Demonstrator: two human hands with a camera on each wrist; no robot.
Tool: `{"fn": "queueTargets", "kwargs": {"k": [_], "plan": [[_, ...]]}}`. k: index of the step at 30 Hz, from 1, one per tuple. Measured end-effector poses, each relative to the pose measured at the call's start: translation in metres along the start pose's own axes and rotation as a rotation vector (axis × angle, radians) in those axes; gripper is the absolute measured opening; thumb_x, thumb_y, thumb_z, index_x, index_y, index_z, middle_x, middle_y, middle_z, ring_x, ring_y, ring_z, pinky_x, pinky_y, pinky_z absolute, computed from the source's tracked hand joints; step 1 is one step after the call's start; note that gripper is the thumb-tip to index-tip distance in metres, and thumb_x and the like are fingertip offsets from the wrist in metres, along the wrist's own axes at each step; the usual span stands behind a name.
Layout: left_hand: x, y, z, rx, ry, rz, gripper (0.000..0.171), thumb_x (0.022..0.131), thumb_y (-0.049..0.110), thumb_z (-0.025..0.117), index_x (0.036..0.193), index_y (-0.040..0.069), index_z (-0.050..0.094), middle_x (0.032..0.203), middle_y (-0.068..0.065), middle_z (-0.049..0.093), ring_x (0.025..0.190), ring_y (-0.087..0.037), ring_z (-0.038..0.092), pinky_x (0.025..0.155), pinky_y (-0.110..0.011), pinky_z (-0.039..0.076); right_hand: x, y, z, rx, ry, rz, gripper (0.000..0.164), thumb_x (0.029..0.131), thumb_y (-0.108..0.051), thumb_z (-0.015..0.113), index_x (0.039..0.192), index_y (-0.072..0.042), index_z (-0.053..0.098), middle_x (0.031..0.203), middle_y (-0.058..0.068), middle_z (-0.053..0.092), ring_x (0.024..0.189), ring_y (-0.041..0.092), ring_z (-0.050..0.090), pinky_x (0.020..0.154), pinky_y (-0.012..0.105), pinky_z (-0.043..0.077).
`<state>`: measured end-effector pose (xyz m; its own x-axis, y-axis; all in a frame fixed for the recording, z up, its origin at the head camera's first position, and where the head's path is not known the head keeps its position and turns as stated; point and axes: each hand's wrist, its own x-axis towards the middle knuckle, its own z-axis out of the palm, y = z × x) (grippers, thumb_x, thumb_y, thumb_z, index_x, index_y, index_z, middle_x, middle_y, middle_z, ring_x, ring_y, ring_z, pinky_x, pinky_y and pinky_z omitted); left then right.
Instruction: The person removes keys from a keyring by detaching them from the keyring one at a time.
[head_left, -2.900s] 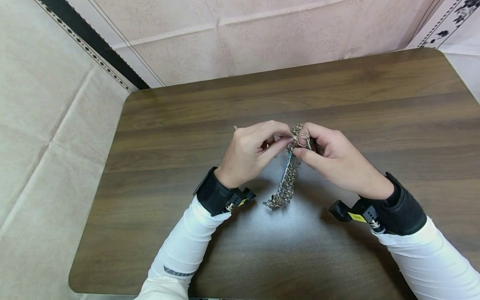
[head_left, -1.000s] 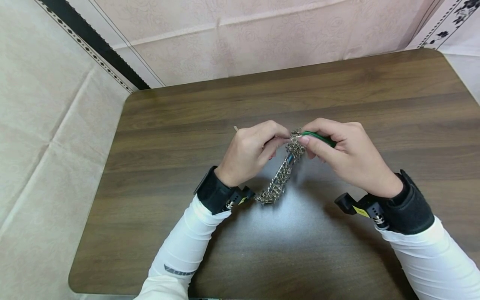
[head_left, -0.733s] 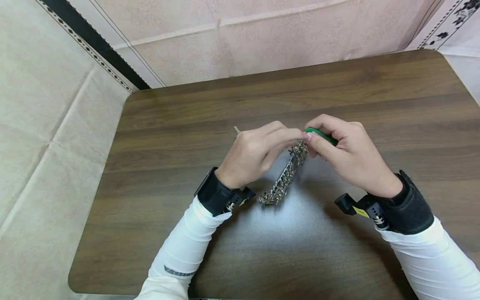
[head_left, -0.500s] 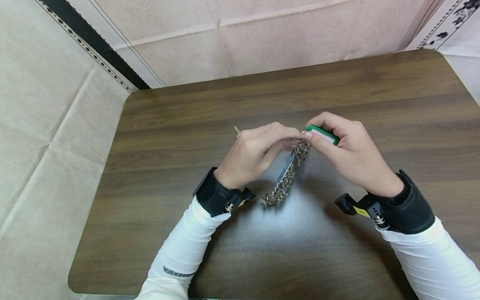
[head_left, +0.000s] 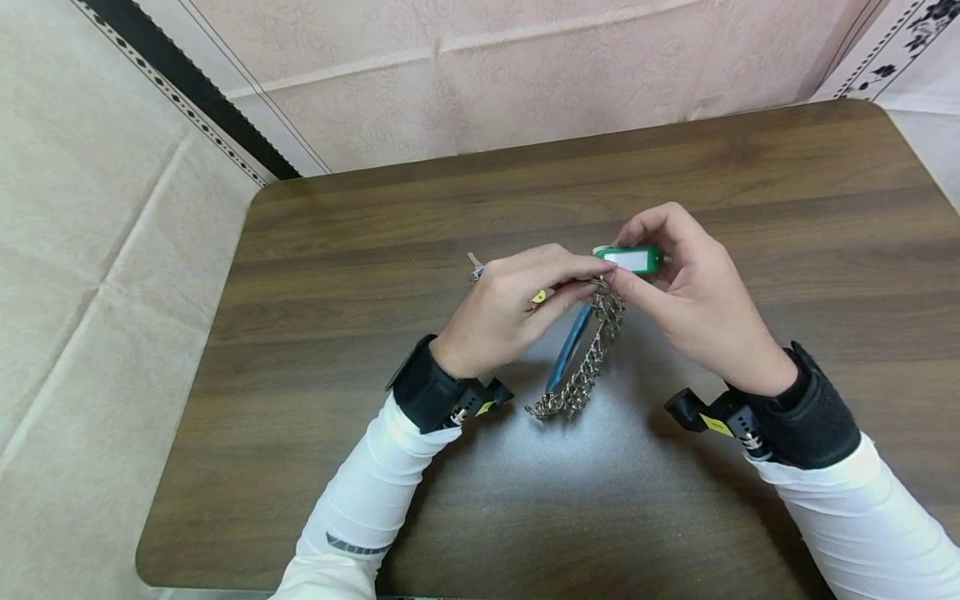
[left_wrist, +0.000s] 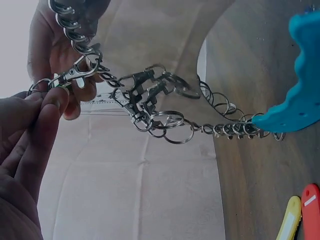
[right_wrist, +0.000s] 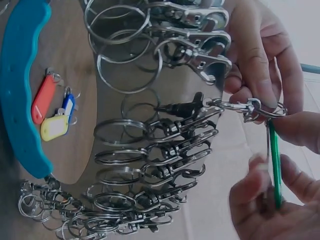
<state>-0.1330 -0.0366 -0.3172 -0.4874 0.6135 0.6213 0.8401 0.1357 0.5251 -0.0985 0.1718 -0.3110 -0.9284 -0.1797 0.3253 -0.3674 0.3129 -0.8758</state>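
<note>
My left hand [head_left: 510, 300] pinches the small snap clip [right_wrist: 245, 106] at the top of a chain hung with many clips and split rings [head_left: 592, 358]. A curved teal handle [head_left: 567, 350] joins the chain's ends, forming a loop below the hands. My right hand [head_left: 682, 292] holds a green key tag [head_left: 632, 259] with a white label between thumb and fingers, its ring end beside the left fingertips. In the right wrist view the tag is seen edge-on, right under the clip. The exact meeting of clip and tag ring is covered by fingers.
On the brown table [head_left: 337, 417], under the left hand, lie red [right_wrist: 44, 100], yellow [right_wrist: 55, 127] and blue [right_wrist: 69, 107] key tags. A pale patterned cloth [head_left: 525, 83] lies beyond the table's far edge.
The green tag has turned from nearly edge-on to label up, its ring end now toward the left hand. The right hand shifted slightly upward. The chain swung, exposing more of the teal handle.
</note>
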Motion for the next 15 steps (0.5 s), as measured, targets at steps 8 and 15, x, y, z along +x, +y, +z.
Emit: {"fn": "queueTargets", "kwargs": {"k": [8, 15], "plan": [[0.0003, 0.0001, -0.0005, -0.01, 0.026, -0.074, 0.016, 0.096, 0.003, 0.068, 0.11, -0.004, 0.071, 0.099, -0.011, 0.073, 0.086, -0.01, 0.068, 0.078, -0.015, 0.054, 0.0028, -0.0018, 0.0029, -0.073, 0.076, -0.121, 0.02, 0.086, 0.01, 0.072, 0.104, 0.006, 0.062, 0.116, -0.009, 0.059, 0.109, 0.006, 0.056, 0.093, 0.017, 0.044], [0.0001, -0.0004, -0.0007, -0.032, 0.082, -0.129, 0.015, 0.095, 0.0, 0.068, 0.108, -0.006, 0.069, 0.096, -0.013, 0.073, 0.08, -0.012, 0.069, 0.075, -0.016, 0.055, 0.0008, -0.0023, 0.0037, -0.116, 0.193, -0.244, 0.009, 0.083, 0.009, 0.071, 0.09, 0.004, 0.068, 0.095, -0.008, 0.061, 0.092, 0.002, 0.052, 0.082, 0.018, 0.037]]}}
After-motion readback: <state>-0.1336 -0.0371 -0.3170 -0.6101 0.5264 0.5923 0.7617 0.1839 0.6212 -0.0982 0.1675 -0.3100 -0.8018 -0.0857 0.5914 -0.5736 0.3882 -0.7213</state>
